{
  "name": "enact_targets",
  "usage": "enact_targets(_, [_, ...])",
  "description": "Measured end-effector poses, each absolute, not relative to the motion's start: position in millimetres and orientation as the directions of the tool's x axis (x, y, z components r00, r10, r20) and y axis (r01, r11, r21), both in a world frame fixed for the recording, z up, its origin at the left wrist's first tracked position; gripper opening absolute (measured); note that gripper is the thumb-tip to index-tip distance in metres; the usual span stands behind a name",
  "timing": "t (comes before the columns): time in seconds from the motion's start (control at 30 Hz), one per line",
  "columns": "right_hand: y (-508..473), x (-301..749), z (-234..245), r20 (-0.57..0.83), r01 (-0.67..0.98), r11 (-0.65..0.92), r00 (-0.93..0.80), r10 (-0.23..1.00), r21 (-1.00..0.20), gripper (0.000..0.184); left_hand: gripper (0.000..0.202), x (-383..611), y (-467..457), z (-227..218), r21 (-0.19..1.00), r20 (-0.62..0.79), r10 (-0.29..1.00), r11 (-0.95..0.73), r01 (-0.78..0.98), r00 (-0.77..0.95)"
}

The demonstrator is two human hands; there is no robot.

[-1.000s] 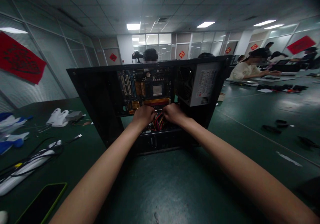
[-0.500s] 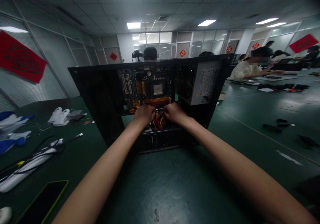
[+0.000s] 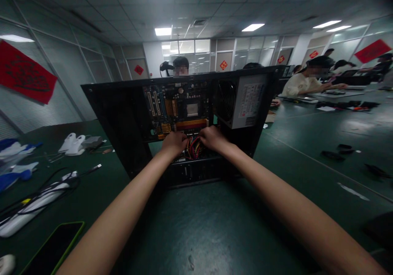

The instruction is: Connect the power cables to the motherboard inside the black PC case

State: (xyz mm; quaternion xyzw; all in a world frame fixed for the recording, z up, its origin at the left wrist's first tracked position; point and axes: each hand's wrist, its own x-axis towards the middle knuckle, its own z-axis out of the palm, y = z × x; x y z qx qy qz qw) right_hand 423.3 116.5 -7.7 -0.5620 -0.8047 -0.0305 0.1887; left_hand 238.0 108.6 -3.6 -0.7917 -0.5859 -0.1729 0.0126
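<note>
An open black computer case (image 3: 115, 144) stands on its edge on the green table before me. Inside it, the motherboard (image 3: 166, 103) shows a bare square processor (image 3: 192, 109) and red and yellow memory slots (image 3: 192, 124). A grey power supply (image 3: 246, 103) with a fan sits at the upper right. Below the memory slots lies a bundle of coloured cables (image 3: 194, 147). My left hand (image 3: 174, 142) is closed at the bundle's left side, fingers curled on the cables. My right hand (image 3: 213, 138) is closed on their upper right. Both sets of fingertips are partly hidden.
On the left lie a phone (image 3: 55, 248) with a green edge, a white power strip (image 3: 33, 207) with black cord, and white adapters (image 3: 75, 143). Dark small parts (image 3: 333, 155) lie on the right. A person (image 3: 307, 80) sits at the far right; another is behind the case.
My left hand has shifted slightly down from the memory slots, and a bit more of the cable bundle shows. The right hand stays nearly in place. The view has moved slightly.
</note>
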Motion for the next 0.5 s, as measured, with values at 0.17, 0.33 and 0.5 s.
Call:
enact_targets(0.17, [115.4,421.9,-5.1,0.308,0.923,0.342,-0.278,0.910,-0.176,0.026,0.033,242.4,109.8,-3.0,0.160,0.258,0.940,-0.271,0.949,0.225])
enact_targets(0.33, [117.9,422.1,-6.6,0.311,0.922,0.348,-0.285,0.907,-0.169,0.026,0.035,243.2,110.8,-2.9,0.166,0.241,0.948,-0.249,0.954,0.206])
enact_targets(0.5, [118.2,421.6,-6.3,0.316,0.927,0.341,-0.281,0.906,-0.154,0.025,0.034,245.3,109.3,-3.1,0.168,0.266,0.949,-0.216,0.962,0.167])
